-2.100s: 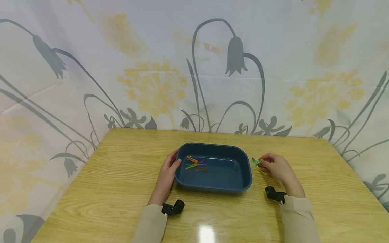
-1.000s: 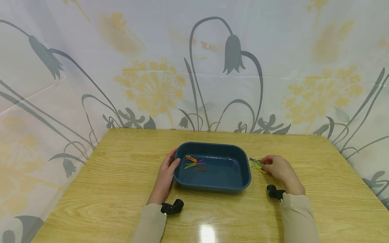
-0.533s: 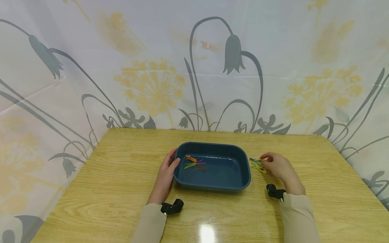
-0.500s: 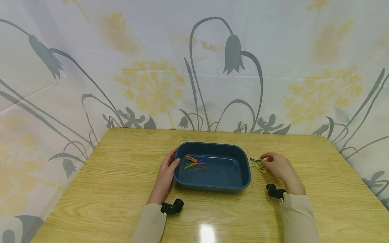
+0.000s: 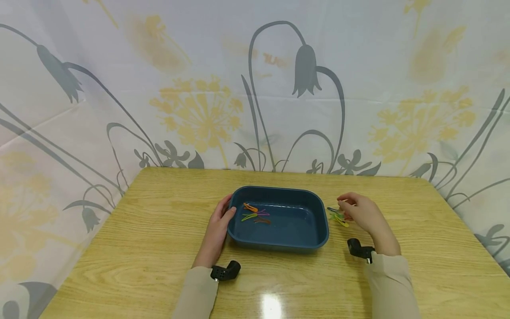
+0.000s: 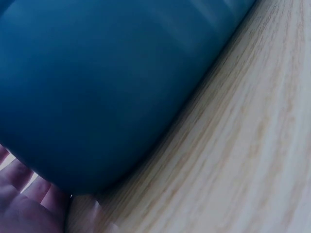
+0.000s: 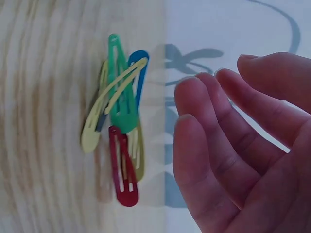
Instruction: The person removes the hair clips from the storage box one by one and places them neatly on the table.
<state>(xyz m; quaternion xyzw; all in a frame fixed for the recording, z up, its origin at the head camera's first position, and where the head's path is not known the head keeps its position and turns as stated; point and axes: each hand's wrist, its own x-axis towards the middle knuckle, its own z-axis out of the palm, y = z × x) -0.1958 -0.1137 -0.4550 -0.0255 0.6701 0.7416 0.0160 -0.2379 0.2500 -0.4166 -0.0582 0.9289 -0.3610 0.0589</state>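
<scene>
Right hand (image 5: 364, 215) now off clips (image 7: 127, 122), fingers (image 7: 189, 150) curved

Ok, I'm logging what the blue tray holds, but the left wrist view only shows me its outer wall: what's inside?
Observer: In the tray lie an orange clip, a purple clip, a lime-green clip and a brown clip.
Operator: Any more outside it?
Observer: Yes, a pile of snap hair clips lies on the table, just right of the tray.
Operator: Is the right hand gripping one?
Observer: No clip shows in the right hand; the right wrist view shows its fingers holding nothing.
</scene>
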